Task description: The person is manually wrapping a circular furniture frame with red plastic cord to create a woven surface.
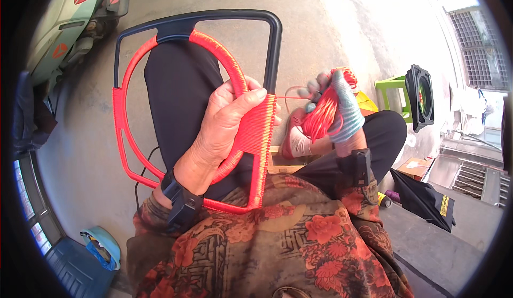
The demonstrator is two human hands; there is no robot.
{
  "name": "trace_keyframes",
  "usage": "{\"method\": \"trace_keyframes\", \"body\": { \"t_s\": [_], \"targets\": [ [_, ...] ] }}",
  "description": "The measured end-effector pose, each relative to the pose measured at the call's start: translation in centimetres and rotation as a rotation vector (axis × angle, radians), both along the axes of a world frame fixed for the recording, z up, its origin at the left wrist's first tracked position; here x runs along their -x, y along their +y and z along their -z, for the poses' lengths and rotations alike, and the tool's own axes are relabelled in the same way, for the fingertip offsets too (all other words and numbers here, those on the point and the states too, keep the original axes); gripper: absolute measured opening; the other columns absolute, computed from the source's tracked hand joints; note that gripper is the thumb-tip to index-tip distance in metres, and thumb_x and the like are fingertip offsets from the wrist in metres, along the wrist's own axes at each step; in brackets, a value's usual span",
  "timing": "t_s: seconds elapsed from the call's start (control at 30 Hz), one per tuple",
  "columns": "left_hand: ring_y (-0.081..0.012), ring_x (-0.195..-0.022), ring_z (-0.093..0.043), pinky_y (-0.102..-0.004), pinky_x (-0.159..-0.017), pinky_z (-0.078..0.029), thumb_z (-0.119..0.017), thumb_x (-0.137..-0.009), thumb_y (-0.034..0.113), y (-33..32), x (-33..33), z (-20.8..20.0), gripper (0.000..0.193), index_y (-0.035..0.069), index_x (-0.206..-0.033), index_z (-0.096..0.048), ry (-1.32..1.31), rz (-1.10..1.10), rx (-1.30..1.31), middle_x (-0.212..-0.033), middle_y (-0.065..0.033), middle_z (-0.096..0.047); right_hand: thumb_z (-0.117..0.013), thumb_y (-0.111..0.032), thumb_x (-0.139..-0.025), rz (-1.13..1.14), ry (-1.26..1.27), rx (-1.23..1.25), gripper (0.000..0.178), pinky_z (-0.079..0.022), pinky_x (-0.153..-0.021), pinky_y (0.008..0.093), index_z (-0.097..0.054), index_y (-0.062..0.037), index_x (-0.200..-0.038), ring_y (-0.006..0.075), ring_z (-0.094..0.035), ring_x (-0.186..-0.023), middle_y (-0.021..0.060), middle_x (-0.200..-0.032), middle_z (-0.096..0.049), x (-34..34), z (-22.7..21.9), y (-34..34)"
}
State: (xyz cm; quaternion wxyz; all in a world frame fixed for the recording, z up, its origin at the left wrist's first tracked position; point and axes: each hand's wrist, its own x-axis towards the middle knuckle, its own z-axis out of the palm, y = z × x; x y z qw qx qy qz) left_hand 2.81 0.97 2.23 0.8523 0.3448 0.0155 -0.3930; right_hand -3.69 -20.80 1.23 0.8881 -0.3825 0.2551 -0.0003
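A square black plastic frame [274, 52] with a round ring inside it rests over my lap. Glossy red cord is wound closely over the ring and much of the outer edge, while the top stays bare black. My left hand [227, 111], bare, grips the frame where a wide wrapped red band [259, 130] joins ring and edge, its thumb pressed on the winding. In a grey-blue glove, my right hand [347, 111] clutches a loose bundle of red cord [323, 115] to the right. One strand runs straight between the bundle and the frame's right edge.
A green stool [393, 84] stands at the right, with another black frame [422, 97] against it. Beyond my right knee are a cardboard box [414, 169] and a black bag [427, 199]. A pale scooter [64, 15] occupies the upper left; a light-blue basin [99, 247] is lower left.
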Motion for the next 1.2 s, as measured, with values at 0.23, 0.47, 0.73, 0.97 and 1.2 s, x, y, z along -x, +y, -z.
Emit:
{"method": "trace_keyframes", "body": {
  "t_s": [0.23,0.47,0.73,0.97,1.2],
  "targets": [
    [-0.0182,-0.074,-0.067,-0.0293,-0.066,-0.057,-0.059,-0.089,0.011,-0.4,0.0,-0.3,0.013,0.004,-0.096,-0.051,-0.096,0.014,-0.148,-0.082,-0.011,-0.063,-0.05,-0.062,-0.089,0.161,0.213,0.476,0.071,-0.055,-0.079,0.0404,-0.045,-0.0033,-0.129,0.03,-0.064,-0.094,0.0219,-0.109,-0.062,-1.4,-0.8,-5.3],
    [-0.0129,-0.079,-0.064,-0.0254,-0.07,-0.052,-0.064,-0.087,0.008,-1.1,0.5,0.6,0.041,-0.001,-0.122,-0.045,-0.223,-0.108,-0.271,-0.088,-0.0083,-0.063,-0.068,0.0,-0.072,0.064,-0.566,1.731,0.054,-0.054,-0.076,0.0369,-0.051,-0.0044,-0.123,0.0317,-0.066,-0.09,0.0184,-0.11,-0.061,-5.7,-4.2,2.7],
    [-0.0147,-0.091,-0.063,-0.0289,-0.082,-0.052,-0.067,-0.083,-0.001,-1.2,0.2,0.2,0.065,0.004,-0.137,-0.031,-0.322,-0.217,-0.292,-0.098,-0.0077,-0.062,-0.063,-0.017,-0.069,-0.334,-0.822,2.391,0.029,-0.036,-0.103,0.0491,-0.065,-0.0103,-0.097,0.0265,-0.057,-0.113,0.0087,-0.11,-0.063,-7.0,-5.0,5.6],
    [-0.0115,-0.097,-0.06,-0.0274,-0.09,-0.047,-0.061,-0.086,0.004,-0.2,-0.2,0.8,0.036,0.003,-0.121,-0.054,-0.154,-0.043,-0.109,-0.109,-0.0057,-0.062,-0.077,-0.011,-0.073,0.254,-0.617,1.735,0.039,-0.052,-0.083,0.0322,-0.062,-0.0052,-0.109,0.0277,-0.065,-0.095,0.0132,-0.106,-0.065,-4.7,-4.7,4.2],
    [-0.0079,-0.082,-0.06,-0.0233,-0.077,-0.05,-0.062,-0.088,0.009,-0.6,0.2,-0.1,0.019,0.005,-0.106,-0.058,-0.136,-0.031,-0.104,-0.093,-0.0017,-0.063,-0.073,-0.018,-0.079,-0.134,-0.09,0.798,0.029,-0.049,-0.07,0.0238,-0.062,-0.0017,-0.101,0.009,-0.06,-0.077,0.0029,-0.086,-0.065,-3.4,-0.9,1.7]
  ]
}}
